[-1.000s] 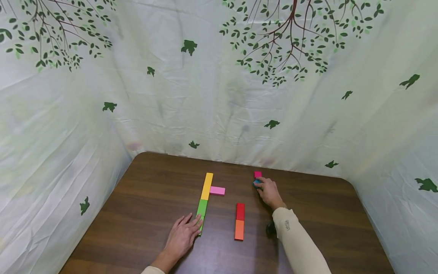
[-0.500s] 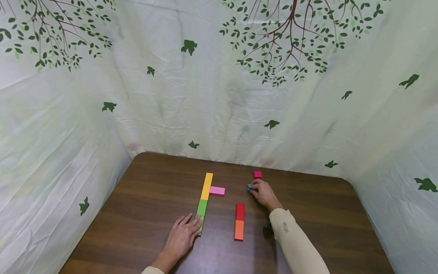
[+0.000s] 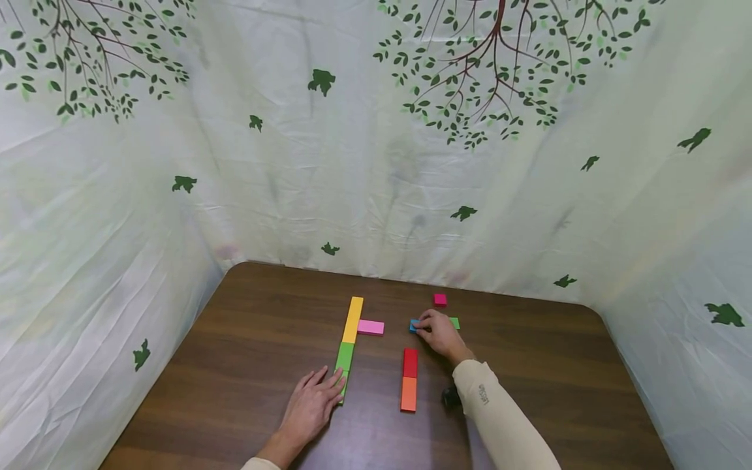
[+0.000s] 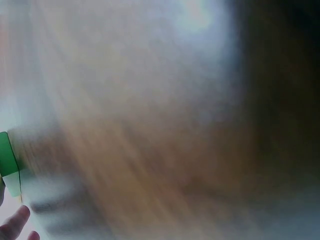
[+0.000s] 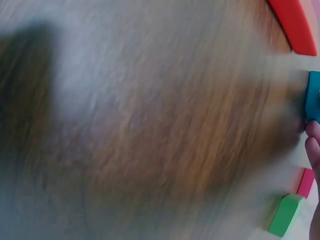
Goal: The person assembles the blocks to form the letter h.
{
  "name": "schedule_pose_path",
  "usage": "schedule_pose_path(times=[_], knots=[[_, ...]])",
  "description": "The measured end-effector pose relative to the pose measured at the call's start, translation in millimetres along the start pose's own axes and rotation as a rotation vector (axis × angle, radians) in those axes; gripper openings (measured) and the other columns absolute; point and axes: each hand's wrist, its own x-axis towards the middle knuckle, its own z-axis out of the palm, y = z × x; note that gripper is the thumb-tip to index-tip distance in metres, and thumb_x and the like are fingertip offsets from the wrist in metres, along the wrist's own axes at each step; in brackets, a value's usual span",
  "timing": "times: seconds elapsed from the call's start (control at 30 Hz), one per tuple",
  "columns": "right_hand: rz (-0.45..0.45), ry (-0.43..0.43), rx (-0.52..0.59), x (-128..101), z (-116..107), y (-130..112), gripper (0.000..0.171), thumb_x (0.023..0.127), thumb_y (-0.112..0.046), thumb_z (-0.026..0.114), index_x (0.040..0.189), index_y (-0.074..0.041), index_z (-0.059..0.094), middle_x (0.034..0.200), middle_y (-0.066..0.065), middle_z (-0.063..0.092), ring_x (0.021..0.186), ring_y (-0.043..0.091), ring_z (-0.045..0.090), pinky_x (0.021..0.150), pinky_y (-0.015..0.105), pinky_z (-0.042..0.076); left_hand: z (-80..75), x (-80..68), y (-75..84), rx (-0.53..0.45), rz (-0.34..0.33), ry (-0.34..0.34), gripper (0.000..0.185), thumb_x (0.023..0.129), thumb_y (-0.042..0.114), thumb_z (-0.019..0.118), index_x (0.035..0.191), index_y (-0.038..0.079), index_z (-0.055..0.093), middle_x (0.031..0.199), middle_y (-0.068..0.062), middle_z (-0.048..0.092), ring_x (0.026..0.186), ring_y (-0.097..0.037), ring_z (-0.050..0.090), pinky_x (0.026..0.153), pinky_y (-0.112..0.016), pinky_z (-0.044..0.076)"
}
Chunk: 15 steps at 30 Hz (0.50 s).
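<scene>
My left hand rests on the near end of a row of blocks, its fingers extended over the light green block. A green block and a yellow block continue that row away from me. From the yellow block's right side, a pink block extends crosswise. To the right of the pink one, my right hand pinches a blue block between thumb and fingers. The right wrist view shows fingertips at this blue block, partly cut off by the frame edge.
Nearer me lie a red block and an orange block, end to end. Behind the right hand are a small magenta block and a green block. A leaf-printed cloth hangs around the brown table.
My right hand has moved left with the blue block, away from the magenta block, uncovering a green block behind it. The left hand has stayed on the light green block.
</scene>
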Motion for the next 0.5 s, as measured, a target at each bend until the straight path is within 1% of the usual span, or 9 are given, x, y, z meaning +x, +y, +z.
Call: schedule_pose_path(times=[0.2, 0.33, 0.5], knots=[[-0.056, 0.025, -0.006, 2.4, 5.6, -7.3, 0.015, 0.083, -0.008, 0.074, 0.098, -0.004, 0.077, 0.098, 0.006, 0.063, 0.090, 0.024, 0.061, 0.081, 0.040, 0.052, 1.2, -1.3, -0.9, 0.005, 0.016, 0.024, 0.033, 0.080, 0.025, 0.075, 0.111, 0.015, 0.074, 0.122, 0.000, 0.067, 0.114, -0.032, 0.060, 0.094, -0.050, 0.045], [-0.064, 0.026, 0.004, 5.4, 9.8, -12.3, 0.014, 0.083, -0.008, 0.074, 0.096, -0.005, 0.078, 0.097, 0.005, 0.062, 0.089, 0.023, 0.061, 0.081, 0.039, 0.052, 1.7, -1.0, -1.1, 0.006, 0.020, 0.027, 0.032, 0.080, 0.025, 0.075, 0.111, 0.015, 0.074, 0.122, 0.000, 0.067, 0.114, -0.032, 0.060, 0.094, -0.050, 0.046], [-0.052, -0.001, 0.012, 8.6, 13.5, -19.3, 0.015, 0.084, -0.008, 0.073, 0.098, -0.005, 0.077, 0.098, 0.005, 0.062, 0.091, 0.024, 0.061, 0.081, 0.040, 0.051, 1.3, -0.5, -1.0, -0.002, 0.006, 0.011, 0.032, 0.081, 0.025, 0.074, 0.112, 0.015, 0.074, 0.123, 0.000, 0.066, 0.115, -0.032, 0.060, 0.095, -0.050, 0.045]])
